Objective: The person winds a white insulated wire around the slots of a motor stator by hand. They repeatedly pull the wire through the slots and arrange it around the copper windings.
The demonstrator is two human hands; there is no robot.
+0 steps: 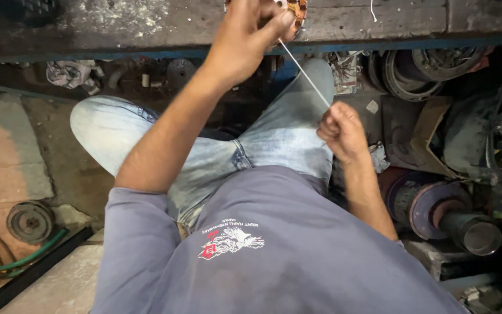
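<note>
Up at the far bench edge, the left hand (245,38) pinches a coppery wound part (296,10) while the right hand (341,131), fisted, pulls a taut white cord (304,72), which could snap or slip free.

Two bare hands, left hand (251,35) and right hand (341,131), one taut white cord (304,72), one copper-wound stator (297,9), one small grooved pulley (29,221) on the floor, one green hose (24,261), one crumpled rag (71,74), one rusty motor rotor (443,212)
</note>
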